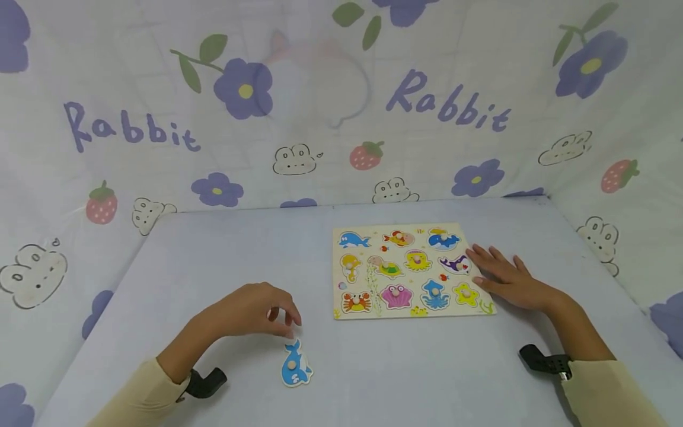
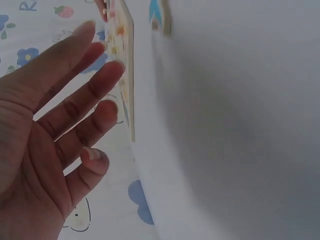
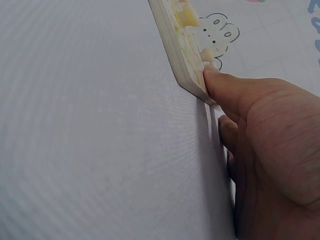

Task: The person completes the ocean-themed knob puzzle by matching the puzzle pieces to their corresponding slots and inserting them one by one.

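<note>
A blue whale puzzle piece (image 1: 295, 366) with a small round wooden knob lies on the table, its tail pointing away. Just past that tail hovers my left hand (image 1: 256, 311), fingers loosely bent and nothing in them; the left wrist view shows the palm side and part of the whale piece (image 2: 162, 20). My right hand (image 1: 512, 281) rests at the right edge of the wooden puzzle board (image 1: 341, 279), fingers stretched out. In the right wrist view its thumb (image 3: 225, 87) touches the board's corner.
Several knobbed sea animals sit in the board, among them a crab (image 1: 356, 302), a pink shell (image 1: 396, 296) and a squid (image 1: 435, 295). A blue dolphin picture (image 1: 354, 239) at its top left shows no knob. Behind the table (image 1: 240, 249) hangs a printed cloth (image 1: 320, 118).
</note>
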A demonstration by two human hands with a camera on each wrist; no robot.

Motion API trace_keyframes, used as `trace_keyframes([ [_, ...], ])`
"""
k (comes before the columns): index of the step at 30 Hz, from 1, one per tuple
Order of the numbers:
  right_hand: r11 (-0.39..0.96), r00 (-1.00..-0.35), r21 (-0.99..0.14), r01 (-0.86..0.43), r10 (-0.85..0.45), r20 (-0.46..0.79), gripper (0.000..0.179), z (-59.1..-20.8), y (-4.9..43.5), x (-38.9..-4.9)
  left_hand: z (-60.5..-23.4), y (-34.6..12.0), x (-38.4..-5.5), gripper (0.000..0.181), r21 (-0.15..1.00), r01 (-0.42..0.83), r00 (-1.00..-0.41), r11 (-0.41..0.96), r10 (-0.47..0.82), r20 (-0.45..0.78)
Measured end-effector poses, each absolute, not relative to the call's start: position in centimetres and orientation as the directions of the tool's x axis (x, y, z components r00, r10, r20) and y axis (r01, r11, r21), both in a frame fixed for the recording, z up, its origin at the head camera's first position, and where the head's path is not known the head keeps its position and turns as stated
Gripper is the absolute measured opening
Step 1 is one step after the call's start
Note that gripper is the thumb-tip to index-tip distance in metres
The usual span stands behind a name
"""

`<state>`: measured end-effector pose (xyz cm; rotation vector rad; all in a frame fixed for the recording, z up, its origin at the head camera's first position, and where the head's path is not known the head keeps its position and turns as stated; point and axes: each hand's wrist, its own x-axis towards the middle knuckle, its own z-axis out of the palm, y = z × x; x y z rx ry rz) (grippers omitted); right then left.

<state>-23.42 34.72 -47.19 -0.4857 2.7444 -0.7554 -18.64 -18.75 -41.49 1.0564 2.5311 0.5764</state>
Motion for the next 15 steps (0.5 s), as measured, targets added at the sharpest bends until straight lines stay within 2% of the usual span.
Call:
trace_keyframes([
  [6,0.812,-0.913,-0.528,-0.247,-0.378,-0.154,0.074,-47.2,34.6,-23.5,-42.3,-18.7,-16.3,0.018,0.534,0.574,-0.607,0.620,0.760,-0.230],
  [10,0.813,-0.913,-0.528,-0.247,-0.378,-0.154,0.073,-47.3,34.7,-23.5,-42.9,-18.6,-15.5,0.019,0.572,0.575,-0.569,0.584,0.789,-0.233],
  [15,0.805,-0.912,-0.537,-0.253,-0.383,-0.145,0.073,-47.4,34.7,-23.5,-43.5,-18.5,-15.5,0.018,0.569,0.587,-0.572,0.577,0.792,-0.213],
])
